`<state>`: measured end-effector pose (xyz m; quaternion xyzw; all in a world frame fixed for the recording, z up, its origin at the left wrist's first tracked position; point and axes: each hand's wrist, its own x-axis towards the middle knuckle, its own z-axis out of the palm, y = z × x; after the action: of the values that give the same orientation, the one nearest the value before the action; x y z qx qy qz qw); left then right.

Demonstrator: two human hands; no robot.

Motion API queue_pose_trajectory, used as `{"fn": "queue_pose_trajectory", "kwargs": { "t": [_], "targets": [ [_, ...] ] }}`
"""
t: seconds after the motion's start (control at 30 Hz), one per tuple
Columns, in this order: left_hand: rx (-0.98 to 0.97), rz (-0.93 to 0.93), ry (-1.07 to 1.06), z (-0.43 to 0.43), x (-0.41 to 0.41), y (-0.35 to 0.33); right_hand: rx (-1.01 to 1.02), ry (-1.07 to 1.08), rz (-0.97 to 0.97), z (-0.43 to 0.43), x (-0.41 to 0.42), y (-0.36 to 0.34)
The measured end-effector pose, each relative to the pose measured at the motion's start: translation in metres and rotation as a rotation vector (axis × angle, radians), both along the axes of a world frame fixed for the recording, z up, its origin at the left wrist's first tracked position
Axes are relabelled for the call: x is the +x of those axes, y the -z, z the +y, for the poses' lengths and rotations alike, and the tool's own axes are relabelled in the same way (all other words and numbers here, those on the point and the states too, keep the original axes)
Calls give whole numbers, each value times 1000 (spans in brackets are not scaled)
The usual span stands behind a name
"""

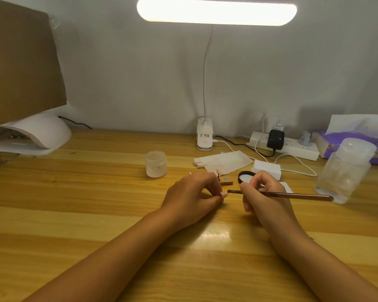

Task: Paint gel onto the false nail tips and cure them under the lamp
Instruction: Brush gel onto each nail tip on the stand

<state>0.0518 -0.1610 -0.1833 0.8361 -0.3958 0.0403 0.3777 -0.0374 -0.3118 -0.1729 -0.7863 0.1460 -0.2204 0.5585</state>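
Curing lamp (35,134): far left on the wooden desk (96,214), mouth toward the worker, apparently kept within reach for the cure step. Open gel jar (155,164) behind the hands. Left hand (190,199): fingers curled closed, pinching 1 false nail tip (224,194) at its fingertips, presented rightward to the bristles. Right hand (264,197): closed in a pen grip on the brush (292,195), tip just beside the nail, likely applying gel.

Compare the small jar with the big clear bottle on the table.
The small jar stands upright at centre, beyond the left hand; the big bottle leans at the right edge. The jar is squat and lidless, the bottle taller with a domed cap. Both are clear plastic and untouched.
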Motion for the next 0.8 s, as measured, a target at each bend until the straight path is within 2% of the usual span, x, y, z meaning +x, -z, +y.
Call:
{"fn": "queue_pose_trajectory", "kwargs": {
  "t": [0.2, 0.57, 0.67, 0.8],
  "targets": [
    [12, -7, 11, 0, 0, -1, -56, -94, 21, 4, 0, -1],
    [-8, -4, 22, 0, 2, 1, -33, 34, 3, -1, -1, 0],
    [-6, -10, 22, 0, 2, 1, -3, -44, -6, 1, -2, -2],
    [1, 5, 12, 0, 2, 2, -87, -104, 18, 5, -2, -2]
  ]
}}
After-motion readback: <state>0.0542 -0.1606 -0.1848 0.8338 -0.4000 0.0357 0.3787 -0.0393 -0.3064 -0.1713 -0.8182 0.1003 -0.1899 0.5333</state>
